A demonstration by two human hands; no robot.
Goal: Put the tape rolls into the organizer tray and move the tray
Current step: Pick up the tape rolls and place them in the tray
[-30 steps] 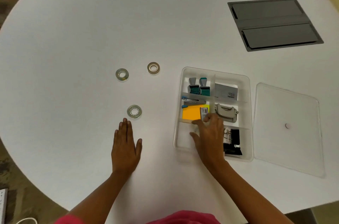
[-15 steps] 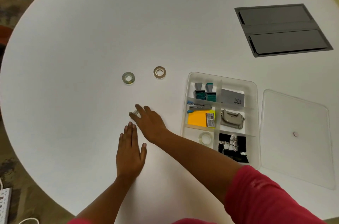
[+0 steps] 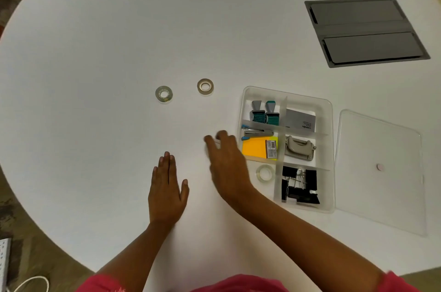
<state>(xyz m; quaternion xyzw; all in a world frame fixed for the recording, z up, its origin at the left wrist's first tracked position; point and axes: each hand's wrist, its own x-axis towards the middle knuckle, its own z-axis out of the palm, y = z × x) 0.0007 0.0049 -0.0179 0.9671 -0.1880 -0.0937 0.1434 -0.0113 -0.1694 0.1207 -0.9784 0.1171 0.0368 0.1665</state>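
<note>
Fingers (image 3: 216, 142) of my right hand (image 3: 226, 162), blurred, curl beside the organizer tray (image 3: 330, 148) on the white table (image 3: 119, 29); whether they grip a roll, I cannot tell. My left hand (image 3: 167, 193) lies flat. One clear roll (image 3: 265, 173) sits in the tray's near-left compartment; two tape rolls (image 3: 164, 94) lie apart on the table.

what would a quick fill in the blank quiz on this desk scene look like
1. The number of tape rolls lying loose on the white table outside the tray is ____.
2. The tape roll inside the organizer tray shares no compartment with the black ____ clips.
3. The clear lid lies on the tray's ____ side.
4. The left hand rests ____ on the table.

Missing words: two; binder; right; flat
</note>
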